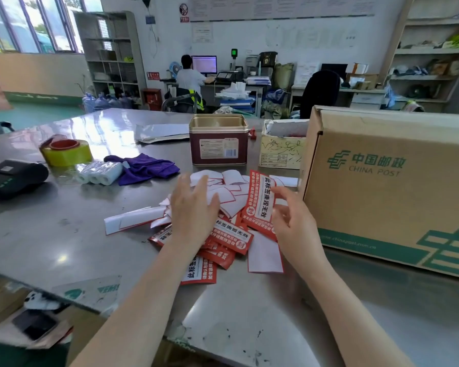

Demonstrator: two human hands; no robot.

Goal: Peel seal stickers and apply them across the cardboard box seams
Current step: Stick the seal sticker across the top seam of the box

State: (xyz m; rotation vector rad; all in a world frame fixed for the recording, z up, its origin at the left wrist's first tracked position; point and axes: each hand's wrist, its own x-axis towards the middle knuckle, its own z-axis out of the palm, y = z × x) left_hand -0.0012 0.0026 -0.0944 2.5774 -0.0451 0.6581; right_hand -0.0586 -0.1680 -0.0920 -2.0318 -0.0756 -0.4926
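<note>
Left hand [194, 207] flat, fingers straight, resting on the pile of seal stickers [231, 235] on the metal table [64, 234]. Right hand [289, 221] pinches one red sticker [260, 205] at its edge, tilted up off the pile. China Post cardboard box [387, 186] just right of the pile (flaps closed). Behind: open tin [218, 140], purple cloth [143, 168], yellow tape roll [65, 152].

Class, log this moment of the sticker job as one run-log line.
stage: picking sticker | left hand: flat on sticker pile | right hand: fingers at upright red sticker | cardboard box: right, untouched
</note>
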